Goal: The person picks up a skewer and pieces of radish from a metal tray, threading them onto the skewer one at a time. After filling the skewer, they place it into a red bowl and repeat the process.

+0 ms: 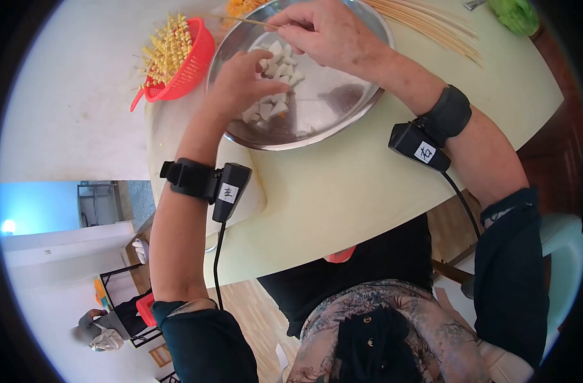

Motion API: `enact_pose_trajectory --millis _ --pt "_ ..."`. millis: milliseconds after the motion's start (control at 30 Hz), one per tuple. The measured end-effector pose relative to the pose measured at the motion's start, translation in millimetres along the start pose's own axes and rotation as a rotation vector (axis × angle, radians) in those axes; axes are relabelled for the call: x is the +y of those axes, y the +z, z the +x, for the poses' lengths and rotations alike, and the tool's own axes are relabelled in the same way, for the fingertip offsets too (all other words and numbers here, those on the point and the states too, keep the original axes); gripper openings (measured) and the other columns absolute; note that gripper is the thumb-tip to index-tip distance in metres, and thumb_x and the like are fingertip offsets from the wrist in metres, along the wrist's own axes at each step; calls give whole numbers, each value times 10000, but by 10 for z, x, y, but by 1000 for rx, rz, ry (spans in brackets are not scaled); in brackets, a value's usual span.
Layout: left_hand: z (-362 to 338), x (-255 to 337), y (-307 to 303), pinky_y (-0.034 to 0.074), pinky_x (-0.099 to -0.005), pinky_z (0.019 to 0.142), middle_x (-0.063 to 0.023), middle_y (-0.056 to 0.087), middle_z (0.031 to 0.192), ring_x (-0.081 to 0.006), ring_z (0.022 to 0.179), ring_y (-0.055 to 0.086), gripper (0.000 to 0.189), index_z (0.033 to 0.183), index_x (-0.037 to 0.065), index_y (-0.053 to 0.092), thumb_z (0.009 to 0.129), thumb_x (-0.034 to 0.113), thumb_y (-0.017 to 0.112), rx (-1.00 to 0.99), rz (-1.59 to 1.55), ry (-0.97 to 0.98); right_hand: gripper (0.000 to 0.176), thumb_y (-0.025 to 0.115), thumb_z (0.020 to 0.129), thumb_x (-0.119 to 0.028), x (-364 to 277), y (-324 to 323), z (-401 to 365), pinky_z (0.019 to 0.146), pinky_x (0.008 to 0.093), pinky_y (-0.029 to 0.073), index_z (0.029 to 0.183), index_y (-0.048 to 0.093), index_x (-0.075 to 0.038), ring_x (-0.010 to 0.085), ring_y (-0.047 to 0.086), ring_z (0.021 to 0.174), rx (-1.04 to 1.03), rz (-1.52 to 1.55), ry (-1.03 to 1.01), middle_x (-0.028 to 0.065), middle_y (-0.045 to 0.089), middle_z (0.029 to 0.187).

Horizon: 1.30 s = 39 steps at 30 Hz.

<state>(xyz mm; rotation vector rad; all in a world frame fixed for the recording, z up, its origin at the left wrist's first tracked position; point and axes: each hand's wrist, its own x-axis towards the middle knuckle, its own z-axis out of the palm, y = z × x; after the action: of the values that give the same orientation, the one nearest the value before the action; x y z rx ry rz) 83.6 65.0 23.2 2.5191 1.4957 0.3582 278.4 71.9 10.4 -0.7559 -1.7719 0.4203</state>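
Note:
White chopped pieces (266, 110) lie in the left part of a round metal tray (342, 121). Over them is my left hand (240, 83), its thumb and fingers curved apart around some of the pieces; nothing is visibly gripped. My right hand (326, 32) is above the tray's far side, its thumb and fingers pinched on a thin wooden skewer (250, 21) that points to the left. Part of the skewer's left end is blurred. Several loose skewers (432, 25) lie on the table to the right of the tray.
A red basket (192, 64) full of loaded skewers (167, 51) stands left of the tray. Orange shreds (243, 6) show at the far edge, and a green vegetable (515, 14) at the far right of the table (330, 191). Another person (100, 329) is in the background, lower left.

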Motion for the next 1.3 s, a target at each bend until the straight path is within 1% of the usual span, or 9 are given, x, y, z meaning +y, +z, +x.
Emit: enact_pose_trajectory --millis 433,533,633,733,933,1033,1200,1233,1300 --pt "61 90 8 498 -321 632 -80 604 890 -170 690 604 484 1079 36 512 714 209 779 -83 2 66 231 562 822 -175 -59 -10 10 662 331 495 938 690 -21 244 638 678 9 -22 -26 140 670 762" --pt "92 99 -11 509 -312 600 -85 600 951 -175 705 602 447 1058 34 527 724 208 768 -69 2 145 224 514 827 -50 -223 -135 16 616 301 499 947 653 79 207 623 611 -121 255 162 168 661 726" --pt "134 93 -17 518 -295 552 -86 595 986 -168 714 601 404 1021 30 546 731 211 761 -151 -10 42 217 516 819 -44 -255 -176 -1 636 289 502 937 655 74 199 640 651 -152 310 167 171 663 733" --pt "170 57 6 522 -336 613 -92 621 812 -232 670 631 389 1012 77 636 681 235 766 -112 -121 48 216 522 816 -50 -186 -119 17 637 299 499 942 660 60 207 640 666 -116 205 134 176 662 741" --pt "194 276 -114 486 -268 496 -63 589 854 -140 591 575 356 926 7 554 723 227 746 -286 -116 -133 218 543 811 -77 -138 -89 20 648 323 500 947 667 40 241 644 689 -91 122 90 191 664 771" --pt "209 245 -94 463 -265 483 -62 582 768 -143 546 562 314 892 7 543 718 203 716 -264 -53 -45 217 544 807 -74 -141 -87 27 649 329 499 943 667 42 254 647 691 -83 133 103 198 665 772" --pt "219 -51 73 471 -270 486 -78 589 716 -134 544 566 259 895 -8 564 719 140 682 24 165 378 209 550 798 -79 -123 -83 27 648 333 497 917 666 48 259 647 687 -75 134 63 211 654 744" --pt "200 -26 67 471 -270 486 -78 589 716 -134 544 566 259 895 -8 564 719 140 682 24 165 378 209 550 798 -79 -118 -84 25 648 333 497 917 666 48 259 647 687 -75 134 64 211 654 744" --pt "137 41 33 493 -252 533 -65 605 763 -122 613 592 200 911 18 598 740 101 658 -52 -50 66 207 558 795 -90 -128 -86 27 646 335 493 904 666 49 259 643 677 -70 107 57 216 648 735"
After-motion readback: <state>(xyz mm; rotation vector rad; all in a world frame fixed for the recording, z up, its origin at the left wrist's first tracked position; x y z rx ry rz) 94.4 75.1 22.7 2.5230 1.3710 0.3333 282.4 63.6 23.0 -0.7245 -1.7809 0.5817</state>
